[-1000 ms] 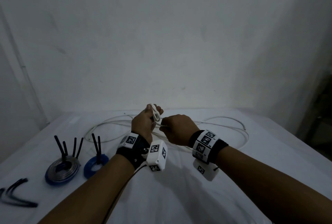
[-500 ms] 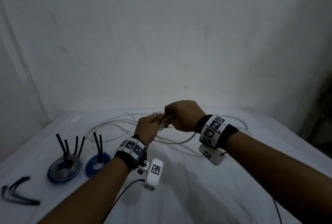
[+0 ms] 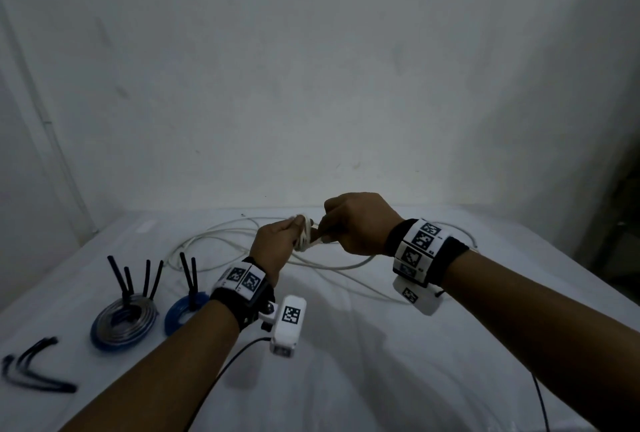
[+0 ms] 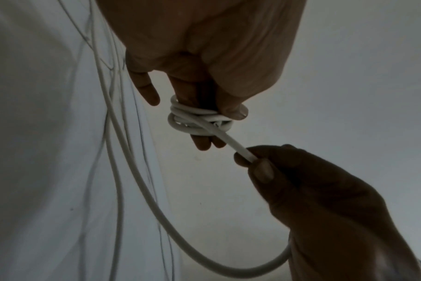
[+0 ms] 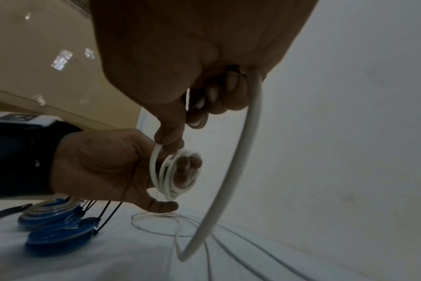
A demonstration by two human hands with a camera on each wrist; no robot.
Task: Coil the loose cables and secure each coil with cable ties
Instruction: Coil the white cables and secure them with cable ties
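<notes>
A small white cable coil (image 3: 304, 233) is wound round the fingers of my left hand (image 3: 278, 243), which holds it above the table. In the left wrist view the coil (image 4: 197, 118) sits near the fingertips under the thumb. My right hand (image 3: 334, 227) pinches the white cable (image 4: 240, 150) just beyond the coil, the strand taut between the hands. From the right fist the cable (image 5: 243, 152) drops in a slack arc to the table. The remaining loose cable (image 3: 221, 234) lies in wide loops behind the hands. The coil (image 5: 173, 175) also shows in the right wrist view.
Two tied coils stand at the left: a grey and blue coil (image 3: 124, 322) and a blue coil (image 3: 181, 312), black tie ends sticking up. Loose black cable ties (image 3: 31, 371) lie at the near left. The white table cloth (image 3: 381, 379) meets a wall behind.
My right hand has risen and swung over to the far side of the left hand, carrying the cable round the coil. The left hand has tipped forward and lowered slightly.
</notes>
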